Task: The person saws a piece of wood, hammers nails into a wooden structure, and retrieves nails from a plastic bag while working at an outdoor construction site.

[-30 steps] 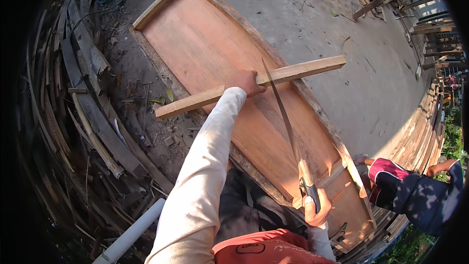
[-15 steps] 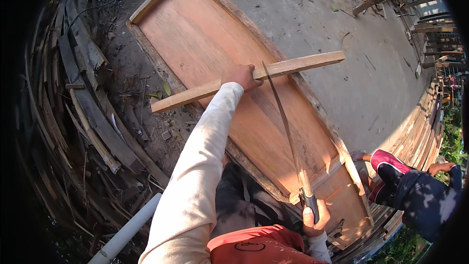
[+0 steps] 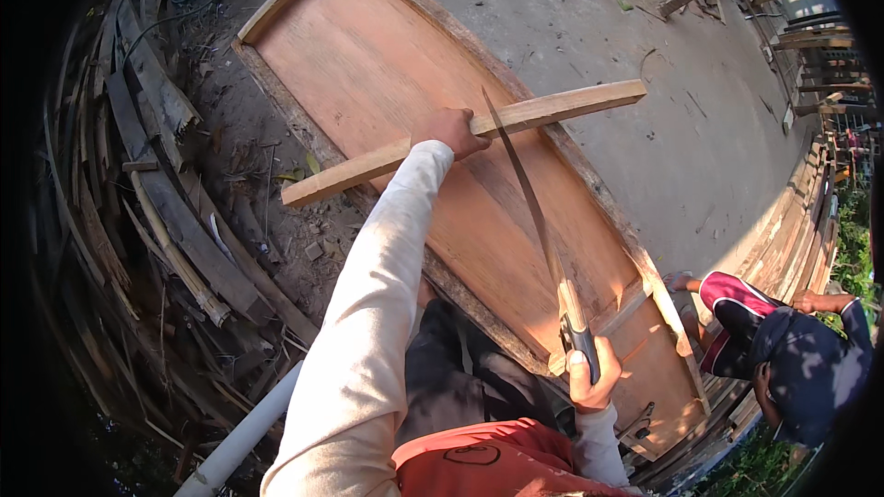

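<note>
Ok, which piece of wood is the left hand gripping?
The beam laid across the panel, both ends reaching past its edges. It alone is under the left hand; the planks piled at left lie apart from it.

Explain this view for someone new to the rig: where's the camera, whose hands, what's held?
There's no robot here: these are a person's own bare hands. A wide fisheye camera worn on the head looks down, so picture left is their left, and straight edges bend toward the rim.

The left hand grips a wooden bar that lies across a long wooden panel with raised edges. The right hand holds a handsaw by its handle; its blade crosses the bar just right of the left hand. Whether the teeth touch the wood is too fine to tell.

Old boards are piled at left, and another person is at lower right.
</note>
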The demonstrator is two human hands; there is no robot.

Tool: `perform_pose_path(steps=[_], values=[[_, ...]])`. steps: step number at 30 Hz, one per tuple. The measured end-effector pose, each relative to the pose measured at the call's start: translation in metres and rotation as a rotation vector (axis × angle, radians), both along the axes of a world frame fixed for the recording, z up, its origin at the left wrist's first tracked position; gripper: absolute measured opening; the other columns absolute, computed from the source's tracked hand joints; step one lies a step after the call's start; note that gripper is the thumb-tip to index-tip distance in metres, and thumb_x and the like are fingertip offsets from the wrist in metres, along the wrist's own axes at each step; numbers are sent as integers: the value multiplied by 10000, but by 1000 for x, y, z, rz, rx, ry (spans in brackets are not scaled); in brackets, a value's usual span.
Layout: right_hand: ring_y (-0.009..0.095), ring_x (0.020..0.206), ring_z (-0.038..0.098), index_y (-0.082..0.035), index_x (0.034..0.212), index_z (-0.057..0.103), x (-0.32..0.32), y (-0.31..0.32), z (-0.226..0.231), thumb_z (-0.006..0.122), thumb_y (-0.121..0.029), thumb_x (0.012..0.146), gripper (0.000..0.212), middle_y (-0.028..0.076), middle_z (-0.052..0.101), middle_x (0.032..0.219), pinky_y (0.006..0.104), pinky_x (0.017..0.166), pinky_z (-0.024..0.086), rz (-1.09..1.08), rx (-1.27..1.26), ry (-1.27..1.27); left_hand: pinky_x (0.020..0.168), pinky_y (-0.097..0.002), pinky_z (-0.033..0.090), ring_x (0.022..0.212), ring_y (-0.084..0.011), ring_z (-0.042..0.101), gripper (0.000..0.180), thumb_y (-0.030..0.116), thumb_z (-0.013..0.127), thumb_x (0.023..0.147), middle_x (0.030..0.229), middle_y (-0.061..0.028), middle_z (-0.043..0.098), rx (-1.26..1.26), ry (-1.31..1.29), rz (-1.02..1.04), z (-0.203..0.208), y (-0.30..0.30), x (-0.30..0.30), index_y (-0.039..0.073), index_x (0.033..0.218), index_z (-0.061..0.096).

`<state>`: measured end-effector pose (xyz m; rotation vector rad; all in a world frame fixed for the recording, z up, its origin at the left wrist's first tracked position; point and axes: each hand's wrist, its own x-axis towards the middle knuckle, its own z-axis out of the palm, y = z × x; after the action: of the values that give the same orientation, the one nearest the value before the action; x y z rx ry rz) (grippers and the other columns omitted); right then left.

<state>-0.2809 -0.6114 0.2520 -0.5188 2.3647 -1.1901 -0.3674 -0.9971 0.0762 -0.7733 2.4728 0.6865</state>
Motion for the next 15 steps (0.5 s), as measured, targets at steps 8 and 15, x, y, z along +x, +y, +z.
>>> perform_pose_path(steps=[8,15], values=[[184,562,558,-13,866,560,-11,-8,-38,635,-188,911,196,104,537,634,351,536,448,28,39,-73,866,-423,553,968,-301,703,569,563,728,758,1010,-111,741,61,10,103,-4,17,13,126,1122,710],[190,591,517,-25,887,546,-29,-27,-38,626,-166,934,168,96,512,680,342,550,436,65,16,12,866,-430,552,968,-312,702,581,559,721,757,1025,-115,741,8,4,3,-5,29,7,111,1127,710]])
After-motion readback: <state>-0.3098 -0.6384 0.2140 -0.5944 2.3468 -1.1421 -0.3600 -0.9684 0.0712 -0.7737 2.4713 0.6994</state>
